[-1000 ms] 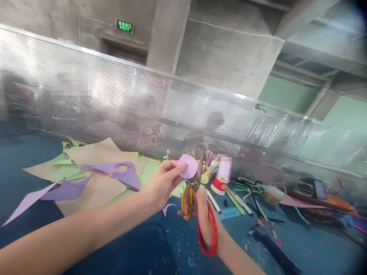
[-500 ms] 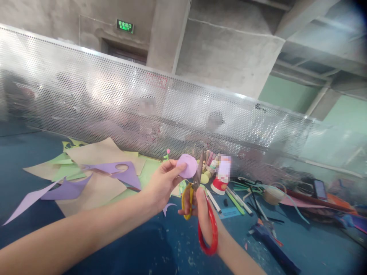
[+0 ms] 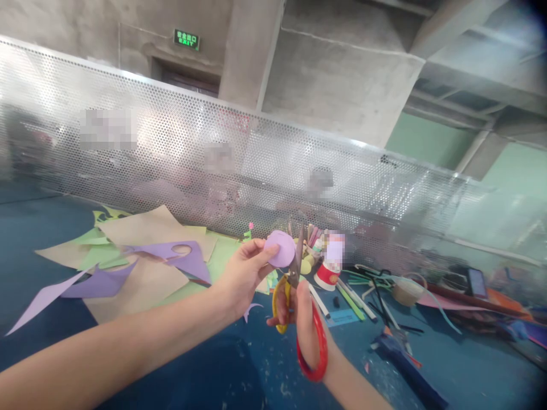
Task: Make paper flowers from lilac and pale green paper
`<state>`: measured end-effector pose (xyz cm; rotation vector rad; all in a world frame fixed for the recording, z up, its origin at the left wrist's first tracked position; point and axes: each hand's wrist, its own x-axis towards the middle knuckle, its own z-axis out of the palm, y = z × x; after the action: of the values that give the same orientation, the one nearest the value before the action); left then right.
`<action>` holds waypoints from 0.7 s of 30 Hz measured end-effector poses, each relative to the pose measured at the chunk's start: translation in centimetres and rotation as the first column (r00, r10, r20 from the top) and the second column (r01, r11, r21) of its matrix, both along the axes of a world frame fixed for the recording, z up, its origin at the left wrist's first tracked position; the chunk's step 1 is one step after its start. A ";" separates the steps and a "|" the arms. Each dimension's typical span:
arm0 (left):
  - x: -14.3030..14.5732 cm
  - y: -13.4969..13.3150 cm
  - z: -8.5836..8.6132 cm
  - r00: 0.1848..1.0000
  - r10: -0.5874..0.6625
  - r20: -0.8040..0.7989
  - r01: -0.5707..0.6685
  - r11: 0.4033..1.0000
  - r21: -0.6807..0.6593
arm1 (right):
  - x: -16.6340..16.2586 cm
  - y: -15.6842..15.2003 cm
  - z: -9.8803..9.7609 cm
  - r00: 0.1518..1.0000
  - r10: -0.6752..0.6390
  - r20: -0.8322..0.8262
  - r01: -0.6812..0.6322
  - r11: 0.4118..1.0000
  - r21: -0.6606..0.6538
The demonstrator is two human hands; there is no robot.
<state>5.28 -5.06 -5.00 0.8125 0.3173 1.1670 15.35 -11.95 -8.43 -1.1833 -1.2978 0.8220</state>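
"While a perforated metal screen [image 3: 179,159] closes off the back of the blue table [image 3: 205,364], what lies on this side?"

"To the left, beige paper [image 3: 141,233] and a purple sheet with a hole [image 3: 192,265] overlap in a loose heap. To the right are a red-and-white cup [image 3: 327,278], a green marker [image 3: 351,302] and a blue card [image 3: 344,318]."

"Anything in the way?"

"The scissors [image 3: 294,274] cover part of the small clutter [image 3: 306,265] behind them (some pieces are too blurred to name)."

"How does the left hand [image 3: 245,270] stand?"

"Thumb and fingers are pinched on a purple disc [image 3: 281,250], held up above the table."

"And the right hand [image 3: 306,324]?"

"Clasped through the scissors' red and yellow handles. The blades stand apart beside the disc's right edge; whether they touch it, I cannot tell."
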 end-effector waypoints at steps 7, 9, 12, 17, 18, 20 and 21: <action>-0.1 0.1 -0.3 1.000 -0.007 -0.002 0.007 1.000 0.012 | 0.1 0.1 -0.4 1.000 -0.025 -0.002 0.025 1.000 -0.008; -0.2 0.1 -0.2 1.000 -0.014 -0.002 0.014 1.000 0.025 | 0.2 0.0 -0.4 1.000 -0.024 -0.001 0.024 1.000 -0.016; -0.3 0.1 0.0 1.000 -0.013 -0.007 0.013 0.999 0.036 | 0.5 0.0 -0.5 1.000 -0.024 0.015 0.025 0.999 -0.036; -0.4 0.5 0.2 1.000 -0.003 -0.030 0.005 0.998 0.069 | 1.1 0.0 -0.2 0.997 -0.043 0.058 0.047 0.997 -0.064; -0.5 0.6 0.2 0.999 -0.003 -0.036 0.006 0.997 0.082 | 1.2 0.0 0.0 0.996 -0.048 0.078 0.053 0.996 -0.067; -0.6 0.9 0.2 0.999 -0.001 -0.047 0.005 0.995 0.103 | 1.4 -0.1 0.4 0.991 -0.051 0.120 0.060 0.996 -0.072; -0.7 1.0 0.2 0.999 0.003 -0.051 0.003 0.994 0.110 | 1.5 -0.1 0.7 0.989 -0.047 0.139 0.058 0.995 -0.078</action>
<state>4.62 -4.08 -4.80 0.9401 0.2973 1.1725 16.87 -12.07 -7.75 -1.3535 -1.3486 0.7728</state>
